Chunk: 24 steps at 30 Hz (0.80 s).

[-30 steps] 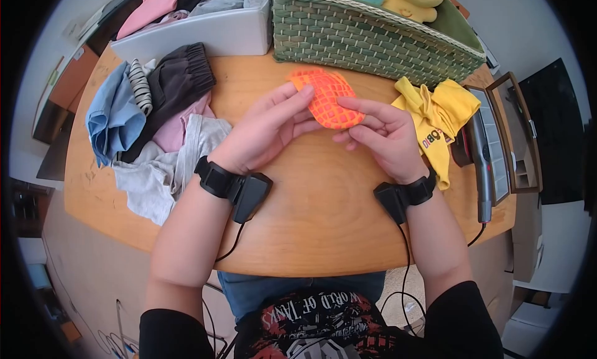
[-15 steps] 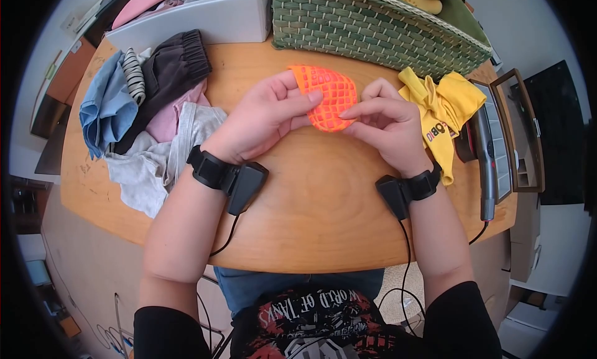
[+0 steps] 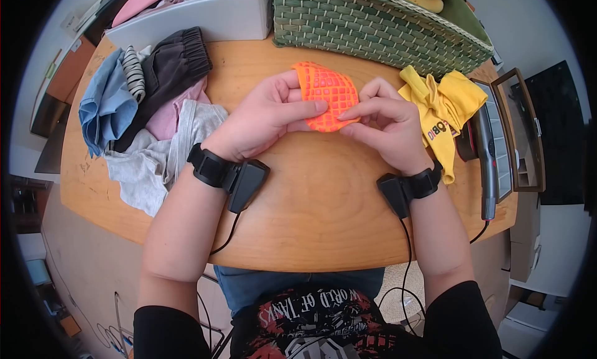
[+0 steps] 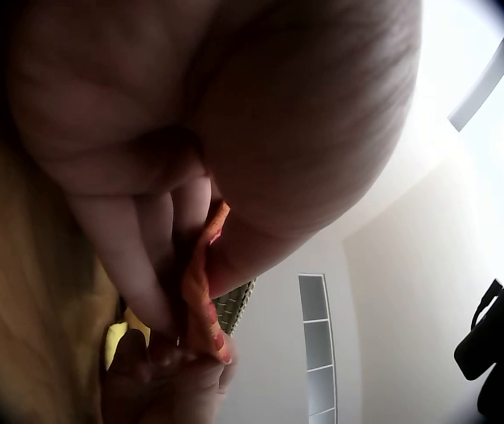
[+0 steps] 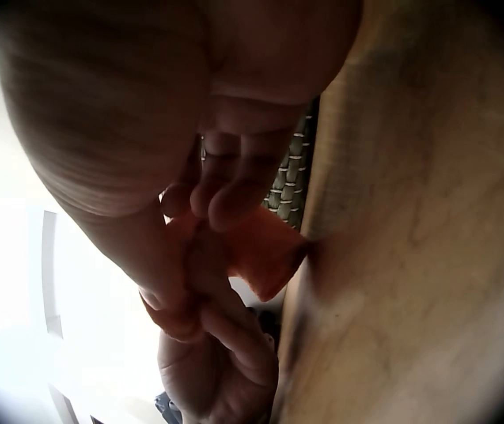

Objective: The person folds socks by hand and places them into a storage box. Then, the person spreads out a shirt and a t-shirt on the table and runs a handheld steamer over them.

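An orange and pink grid-patterned piece is held up above the table between both hands. My left hand grips its left side, thumb on the near face and fingers behind. With thumb and index finger, my right hand pinches its lower right edge. The left wrist view shows the piece edge-on, thin and bent, between thumb and fingers. In the right wrist view the piece spreads behind the fingers, its far parts hidden.
Clothes lie in a pile at the left, a yellow garment at the right beside a grey appliance and a glass-lidded case. A white bin and a green woven basket stand at the back.
The orange piece has turned to show its gridded face more fully, and the left hand has shifted slightly on it. The view has moved a little; both hands still hold it.
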Motion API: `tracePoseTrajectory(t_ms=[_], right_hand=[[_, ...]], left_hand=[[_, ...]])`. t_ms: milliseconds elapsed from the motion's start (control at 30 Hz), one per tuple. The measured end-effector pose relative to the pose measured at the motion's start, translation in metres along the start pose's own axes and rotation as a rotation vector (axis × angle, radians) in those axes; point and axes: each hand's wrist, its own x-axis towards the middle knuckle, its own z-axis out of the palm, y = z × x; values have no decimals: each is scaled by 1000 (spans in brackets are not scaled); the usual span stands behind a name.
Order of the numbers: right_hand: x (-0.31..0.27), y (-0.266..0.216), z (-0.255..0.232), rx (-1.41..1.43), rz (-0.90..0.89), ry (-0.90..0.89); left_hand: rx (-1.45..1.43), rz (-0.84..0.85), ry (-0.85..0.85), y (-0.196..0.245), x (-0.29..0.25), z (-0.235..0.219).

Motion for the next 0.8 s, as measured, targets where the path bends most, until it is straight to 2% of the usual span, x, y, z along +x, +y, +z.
tracePoseTrajectory(t_ms=[167, 467, 667, 800], right_hand=[[1, 8, 0, 17, -5, 56], [3, 8, 2, 51, -34, 100], [3, 9, 1, -3, -49, 89], [2, 8, 2, -36, -49, 75]], left_hand=[[93, -20, -11, -2, 1, -1], [49, -81, -4, -2, 1, 0], [173, 0, -96, -2, -1, 6], [193, -14, -76, -2, -1, 5]])
